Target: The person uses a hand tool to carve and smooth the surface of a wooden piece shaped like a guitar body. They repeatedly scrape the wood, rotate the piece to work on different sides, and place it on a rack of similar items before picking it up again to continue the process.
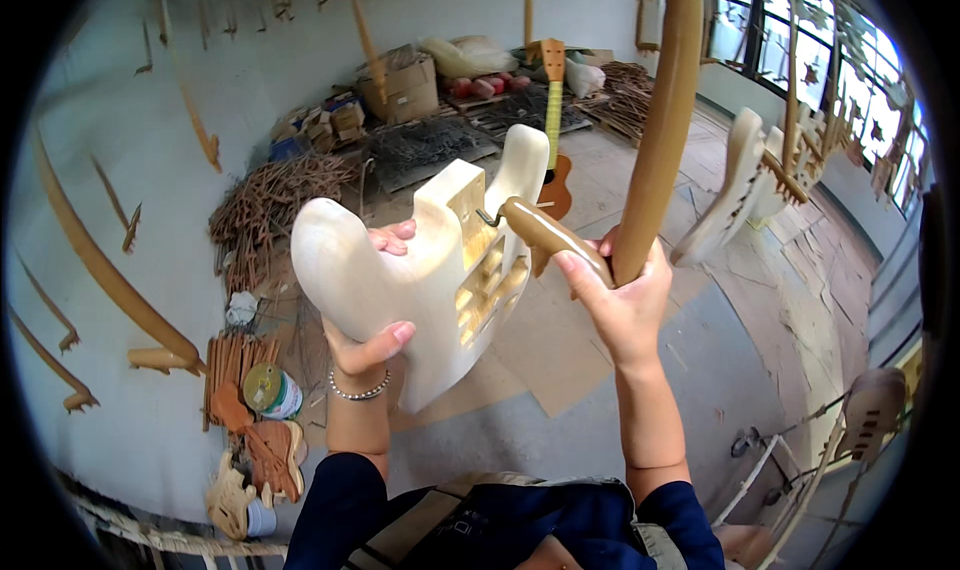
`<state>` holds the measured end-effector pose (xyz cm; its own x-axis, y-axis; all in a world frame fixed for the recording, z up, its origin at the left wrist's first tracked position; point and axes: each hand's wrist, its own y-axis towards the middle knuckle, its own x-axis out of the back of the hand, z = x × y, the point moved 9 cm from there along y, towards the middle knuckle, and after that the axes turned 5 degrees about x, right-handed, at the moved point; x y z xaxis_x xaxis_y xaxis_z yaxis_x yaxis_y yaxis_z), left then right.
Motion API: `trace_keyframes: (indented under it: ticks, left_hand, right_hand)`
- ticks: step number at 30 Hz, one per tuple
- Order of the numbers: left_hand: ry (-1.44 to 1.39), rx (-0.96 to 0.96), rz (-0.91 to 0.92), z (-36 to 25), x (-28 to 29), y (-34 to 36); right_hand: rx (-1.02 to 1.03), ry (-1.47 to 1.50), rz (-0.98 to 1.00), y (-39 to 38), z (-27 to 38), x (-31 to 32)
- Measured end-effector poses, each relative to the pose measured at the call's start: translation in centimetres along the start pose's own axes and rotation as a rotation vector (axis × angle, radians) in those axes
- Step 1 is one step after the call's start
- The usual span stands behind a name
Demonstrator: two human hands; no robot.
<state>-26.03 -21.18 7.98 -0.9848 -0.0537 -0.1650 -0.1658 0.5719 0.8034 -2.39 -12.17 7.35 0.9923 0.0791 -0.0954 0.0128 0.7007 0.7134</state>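
Note:
Raised in front of me is a pale, unfinished electric guitar body (405,280), tilted, its routed cavities facing right. My left hand (368,350) is closed around its left edge, thumb on the near side and fingertips showing in the cutaway. At the right, my right hand (630,305) grips the lower end of a glossy brown hanging wooden hanger (662,120), around where its upright meets a short crosspiece. From the crosspiece tip juts a small bent metal hook (487,218), over the body's upper cavity; whether it touches the wood I cannot tell.
More pale guitar bodies (735,185) hang at the right, and brown hangers (110,270) at the left. A ukulele-like instrument (556,185) stands farther back. Bundled sticks (270,210), a cardboard box (408,90) and a paint can (270,390) line the floor's left and far sides.

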Motion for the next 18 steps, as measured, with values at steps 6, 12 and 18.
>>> trace_keyframes:
  ticks: [6,12,18]
  left_hand:
    - [-0.135,0.035,0.099,2.4,-4.3,3.3]
    - [-0.275,0.165,0.146,5.7,-8.2,4.6]
    - [-0.323,0.223,0.278,8.8,-11.8,6.3]
  right_hand:
    - [0.066,-0.273,-0.122,0.4,2.2,3.8]
    - [0.164,-0.490,-0.191,0.5,3.1,7.2]
    - [0.195,-0.607,-0.247,0.9,3.3,9.2]
